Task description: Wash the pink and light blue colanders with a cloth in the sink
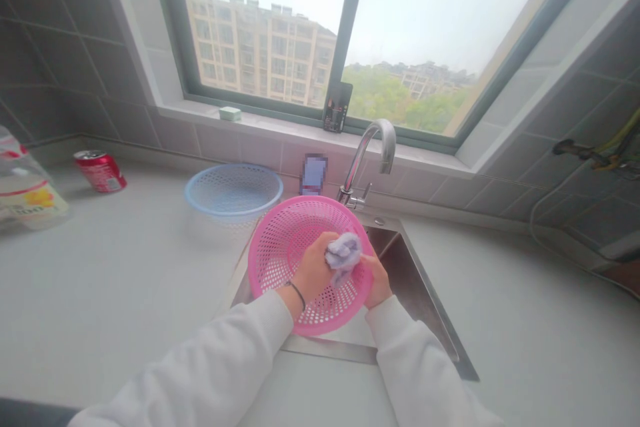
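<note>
A pink plastic colander (pixel 273 260) is held tilted over the sink (pixel 435 307), its inside facing me. My right hand (pixel 379 282) grips the colander's right rim, thumb on the inner side. Inside the colander, my left hand (pixel 314 269) is closed around a bunched pale lilac cloth (pixel 344 251), which lies against the inner wall on the right. Part of the cloth hangs down below the fingers. A dark band circles my left wrist.
The chrome faucet (pixel 383 147) rises behind the colander. A blue basket (pixel 234 190) stands left of the sink, with a red can (pixel 101 171) and a clear bottle (pixel 30 187) farther left. A small pale-green block (pixel 230 113) and a dark package (pixel 337 107) are on the windowsill.
</note>
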Tool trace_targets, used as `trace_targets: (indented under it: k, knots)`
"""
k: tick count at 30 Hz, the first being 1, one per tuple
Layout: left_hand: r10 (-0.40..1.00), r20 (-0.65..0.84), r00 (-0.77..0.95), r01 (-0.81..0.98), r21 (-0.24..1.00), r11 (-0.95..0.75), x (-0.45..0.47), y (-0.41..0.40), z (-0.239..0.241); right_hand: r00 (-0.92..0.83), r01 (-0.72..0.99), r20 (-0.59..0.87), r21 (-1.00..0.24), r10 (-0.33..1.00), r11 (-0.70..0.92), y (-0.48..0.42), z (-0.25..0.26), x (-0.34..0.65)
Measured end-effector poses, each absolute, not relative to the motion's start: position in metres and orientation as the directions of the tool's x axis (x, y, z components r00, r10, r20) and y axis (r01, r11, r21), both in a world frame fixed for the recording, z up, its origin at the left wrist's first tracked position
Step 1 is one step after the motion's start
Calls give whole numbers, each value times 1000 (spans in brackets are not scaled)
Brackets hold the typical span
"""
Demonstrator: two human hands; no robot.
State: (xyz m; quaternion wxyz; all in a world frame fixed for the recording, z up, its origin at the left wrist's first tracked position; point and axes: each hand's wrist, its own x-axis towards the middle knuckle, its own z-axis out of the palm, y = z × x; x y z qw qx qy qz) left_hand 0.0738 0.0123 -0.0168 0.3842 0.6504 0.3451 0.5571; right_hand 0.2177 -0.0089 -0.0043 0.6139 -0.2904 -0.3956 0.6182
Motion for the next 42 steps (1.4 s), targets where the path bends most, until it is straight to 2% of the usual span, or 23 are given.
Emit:
trace_targets:
  k: [2,5,9,11,14,16,17,19,22,25,28,30,32,33,35,38,40,42]
  knots:
    - [847,462,265,52,870,-491,75,7,-16,-57,-539,112,-840,992,64,-8,-8,226]
    - [784,484,389,195,788,-584,72,5,-14,-67,-531,115,-845,991,63,-8,-10,235]
    - [748,485,454,324,692,-645,65,7,-12,-77,-521,91,-853,993,38,-8,-10,234]
    - [797,461,390,307,751,-584,63,8,-12,-79,-528,90,-849,993,35,-8,-8,228]
    - [899,395,190,243,868,-433,62,12,-12,-108,-541,114,-840,988,38,-9,-4,219]
    - [923,370,101,234,893,-384,62,15,-11,-114,-543,126,-839,985,44,-9,-2,215]
    - [919,376,117,237,888,-393,63,16,-10,-108,-543,126,-838,986,48,-10,-2,216]
    - [874,420,243,227,851,-473,63,15,-9,-92,-541,110,-840,990,43,-10,-4,221]
    - [725,467,506,207,751,-628,64,11,-6,-113,-527,64,-850,992,-5,-10,-7,235]
    - [670,449,591,255,685,-683,64,8,-6,-156,-492,37,-870,987,-45,-11,-6,241]
    - [799,454,394,314,751,-581,64,11,-7,-135,-475,82,-880,987,8,-12,-2,231]
    - [885,430,177,286,838,-464,63,15,-8,-111,-480,124,-875,986,56,-14,1,220]
    - [905,417,83,234,875,-424,62,18,-8,-100,-486,137,-871,986,71,-14,2,214]
    - [892,437,118,218,865,-453,62,18,-7,-99,-488,128,-870,987,64,-13,3,214]
    - [813,498,300,205,799,-565,61,15,-5,-93,-492,94,-870,991,37,-12,3,221]
    - [610,518,600,181,655,-734,62,8,-1,-58,-503,57,-864,997,20,-10,5,241]
    - [527,497,689,178,589,-788,63,5,1,-40,-507,54,-861,998,26,-10,8,251]
    - [547,503,669,203,584,-786,64,4,1,-40,-496,49,-868,998,23,-12,10,251]
